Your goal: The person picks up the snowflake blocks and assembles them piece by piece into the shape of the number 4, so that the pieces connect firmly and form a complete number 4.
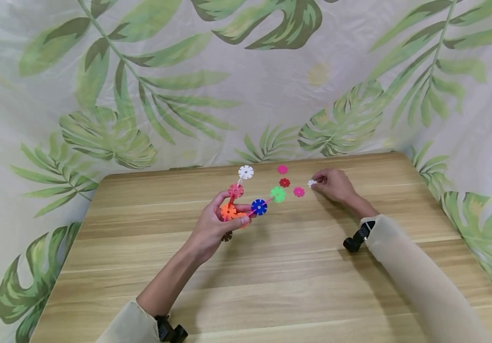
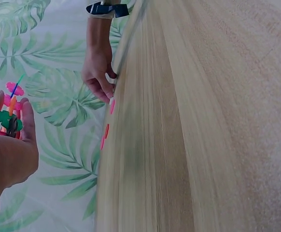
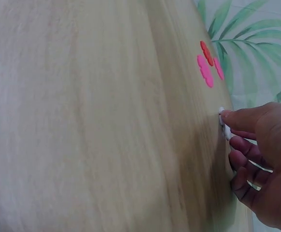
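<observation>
My left hand holds a joined structure of plastic snowflake discs above the table. In it I see an orange disc, a blue disc, a light green disc, a coral disc and a white end disc. The left wrist view shows a dark green disc of it between thumb and fingers; the palm hides part. Farther right, my right hand pinches a loose white snowflake disc between thumb and index finger at the table's far side.
Left of my right hand, a red disc and two pink discs, one nearer and one farther, lie on the wooden table. Behind the table's far edge hangs a leaf-patterned cloth.
</observation>
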